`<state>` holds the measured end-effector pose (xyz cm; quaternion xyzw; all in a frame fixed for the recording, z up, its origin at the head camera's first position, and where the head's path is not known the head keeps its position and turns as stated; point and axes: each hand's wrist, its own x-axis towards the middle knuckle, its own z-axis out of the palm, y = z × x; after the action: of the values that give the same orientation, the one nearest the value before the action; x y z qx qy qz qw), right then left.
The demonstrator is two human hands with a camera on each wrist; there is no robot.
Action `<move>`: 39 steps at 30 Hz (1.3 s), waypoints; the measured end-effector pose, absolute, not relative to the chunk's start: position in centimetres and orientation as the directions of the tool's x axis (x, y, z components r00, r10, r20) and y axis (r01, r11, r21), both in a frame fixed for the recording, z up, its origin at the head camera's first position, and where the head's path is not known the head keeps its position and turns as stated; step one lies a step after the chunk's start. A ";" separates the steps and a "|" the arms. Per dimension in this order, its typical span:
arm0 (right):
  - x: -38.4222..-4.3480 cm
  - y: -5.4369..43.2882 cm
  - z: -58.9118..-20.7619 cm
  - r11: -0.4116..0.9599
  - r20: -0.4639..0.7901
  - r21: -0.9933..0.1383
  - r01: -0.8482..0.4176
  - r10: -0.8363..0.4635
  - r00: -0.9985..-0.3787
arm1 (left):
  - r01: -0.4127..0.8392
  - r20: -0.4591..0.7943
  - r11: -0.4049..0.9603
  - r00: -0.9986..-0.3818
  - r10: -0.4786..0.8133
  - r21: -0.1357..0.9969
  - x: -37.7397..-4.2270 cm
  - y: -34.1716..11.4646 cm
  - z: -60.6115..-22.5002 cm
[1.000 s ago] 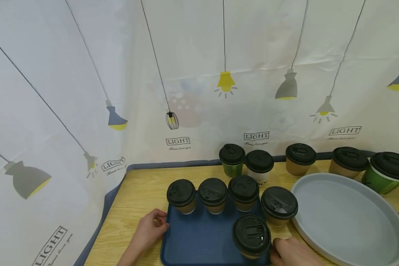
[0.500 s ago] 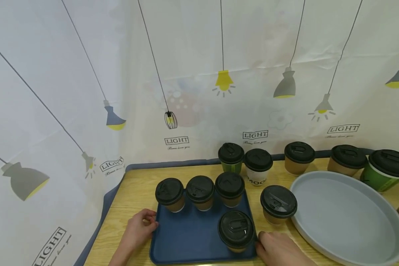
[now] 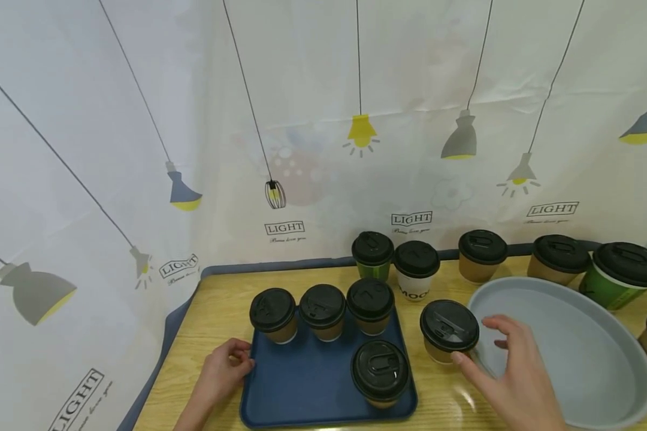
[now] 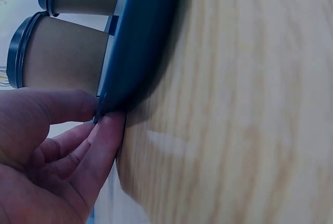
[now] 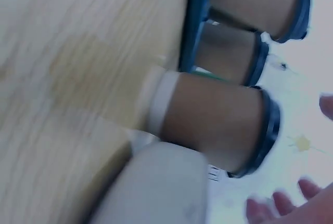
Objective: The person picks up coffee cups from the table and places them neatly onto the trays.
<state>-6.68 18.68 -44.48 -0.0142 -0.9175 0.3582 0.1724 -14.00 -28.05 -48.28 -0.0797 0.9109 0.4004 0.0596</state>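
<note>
My left hand (image 3: 223, 368) pinches the left rim of a blue tray (image 3: 302, 389); the left wrist view shows the thumb and a finger meeting at the tray's edge (image 4: 138, 47). On the tray stand brown paper cups with black lids: three along its far side, one being this left cup (image 3: 274, 314), and a larger cup (image 3: 380, 372) at the near right corner. My right hand (image 3: 517, 371) is spread beside another brown lidded cup (image 3: 449, 329), which stands on the table between the blue tray and a round grey tray. Thumb and fingers are apart on that cup's right side.
The round grey tray (image 3: 566, 359) lies on the right, under my right hand in the head view. Behind stand a green cup (image 3: 372, 257), a white cup (image 3: 416, 269), a brown cup (image 3: 482, 256) and more lidded cups at the right. A printed sheet (image 3: 323, 149) backs the wooden table.
The blue tray slid left with its cups, away from the brown cup on the table. My right hand let go of the tray's right edge and moved up and right to that cup.
</note>
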 end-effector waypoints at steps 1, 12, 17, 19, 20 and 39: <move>-7.1 18.7 -44.7 0.738 0.326 -0.665 -0.115 0.147 -0.934 | -0.198 -0.176 0.666 -0.979 -0.100 0.720 -14.0 -28.1 -48.3; -10.2 17.1 -46.4 0.728 0.174 -0.680 -0.083 0.051 -0.983 | -0.211 -0.183 0.664 -0.977 -0.112 0.717 -14.1 -28.0 -48.3; -10.1 16.1 -46.6 0.699 0.168 -0.709 -0.095 0.036 -0.985 | -0.212 -0.184 0.660 -0.976 -0.113 0.720 -14.2 -28.1 -48.5; -10.1 15.9 -46.7 0.649 0.147 -0.757 -0.080 0.051 -0.988 | -0.209 -0.180 0.661 -0.977 -0.113 0.721 -14.2 -28.1 -48.6; -10.1 15.9 -46.8 0.618 0.126 -0.784 -0.064 0.056 -0.990 | -0.211 -0.180 0.659 -0.977 -0.115 0.722 -14.2 -28.2 -48.6; -10.6 15.7 -47.3 0.404 -0.046 -0.910 0.098 0.137 -0.990 | -0.173 -0.140 0.641 -0.985 -0.102 0.748 -14.0 -28.2 -48.7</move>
<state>-10.64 15.70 -47.34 -0.0699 -0.8376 0.5415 0.0179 -13.95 -28.23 -48.72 -0.0758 0.9048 0.4168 0.0426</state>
